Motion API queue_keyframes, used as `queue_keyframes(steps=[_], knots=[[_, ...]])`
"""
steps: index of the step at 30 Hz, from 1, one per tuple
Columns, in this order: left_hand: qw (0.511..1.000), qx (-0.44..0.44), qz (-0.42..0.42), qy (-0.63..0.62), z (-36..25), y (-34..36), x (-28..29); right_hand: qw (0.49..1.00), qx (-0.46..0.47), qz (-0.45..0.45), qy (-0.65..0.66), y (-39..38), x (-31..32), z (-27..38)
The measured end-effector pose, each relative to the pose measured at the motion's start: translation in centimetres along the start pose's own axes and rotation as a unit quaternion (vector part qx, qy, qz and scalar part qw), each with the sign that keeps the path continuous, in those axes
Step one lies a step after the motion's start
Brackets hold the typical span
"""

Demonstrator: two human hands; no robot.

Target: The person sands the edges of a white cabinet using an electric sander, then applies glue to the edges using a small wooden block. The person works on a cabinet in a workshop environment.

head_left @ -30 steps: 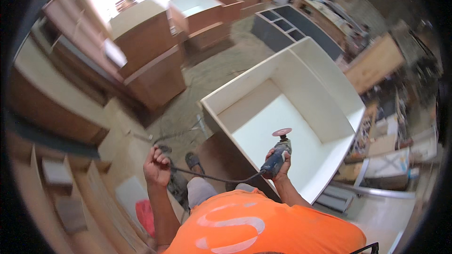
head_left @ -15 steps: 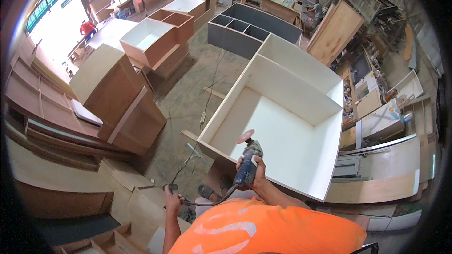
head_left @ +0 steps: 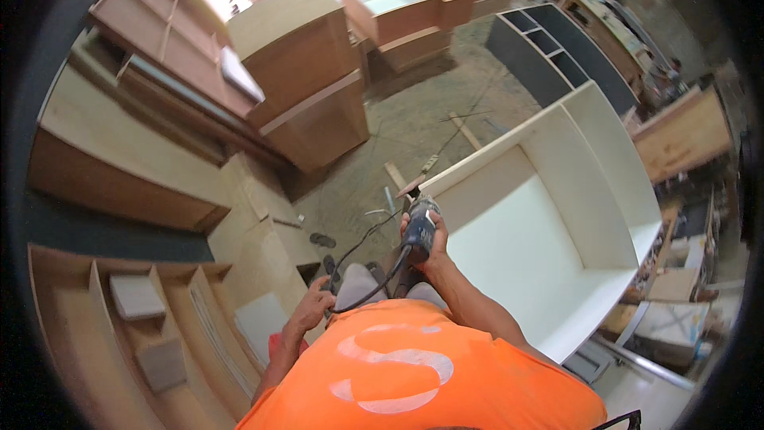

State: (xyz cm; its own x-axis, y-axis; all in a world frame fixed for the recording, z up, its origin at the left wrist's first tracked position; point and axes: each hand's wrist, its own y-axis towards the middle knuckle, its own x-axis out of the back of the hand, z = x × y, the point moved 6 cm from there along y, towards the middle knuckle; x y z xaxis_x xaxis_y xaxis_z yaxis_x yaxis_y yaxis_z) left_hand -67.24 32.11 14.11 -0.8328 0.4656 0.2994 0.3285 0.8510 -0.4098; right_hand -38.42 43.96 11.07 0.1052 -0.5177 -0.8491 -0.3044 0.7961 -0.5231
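Note:
My right hand (head_left: 435, 237) is closed round the dark blue body of an angle grinder (head_left: 419, 227). A thin pinkish disc (head_left: 411, 185) is on its head, at the near left corner of a large white-lined cabinet box (head_left: 509, 227) that lies with its open side up. The disc looks apart from the edge, though I cannot be sure of a gap. From the grinder's rear a black power cord (head_left: 387, 280) loops down to my left hand (head_left: 313, 305), whose fingers are closed on it beside my lap. Part of the cord is hidden in the fingers.
A thin cable with a socket block (head_left: 430, 164) and wood strips (head_left: 465, 131) lie on the floor. Brown cabinets (head_left: 306, 80) stand at the far left, a dark grey divided cabinet (head_left: 549, 52) at the far right. A shelf unit (head_left: 95, 302) lies at the near left.
The view has swung left, so the cabinets shift right in it. The grinder's disc has gone from over the white interior to the box's near left corner. My left hand is closer to my body.

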Motion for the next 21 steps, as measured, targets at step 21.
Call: queue_keyframes(steps=[21], knots=[[0.797,0.107,-0.167,-0.57,-13.1,5.7,-5.8,0.668,-0.12,0.266,-0.685,-5.3,2.9,-8.4]])
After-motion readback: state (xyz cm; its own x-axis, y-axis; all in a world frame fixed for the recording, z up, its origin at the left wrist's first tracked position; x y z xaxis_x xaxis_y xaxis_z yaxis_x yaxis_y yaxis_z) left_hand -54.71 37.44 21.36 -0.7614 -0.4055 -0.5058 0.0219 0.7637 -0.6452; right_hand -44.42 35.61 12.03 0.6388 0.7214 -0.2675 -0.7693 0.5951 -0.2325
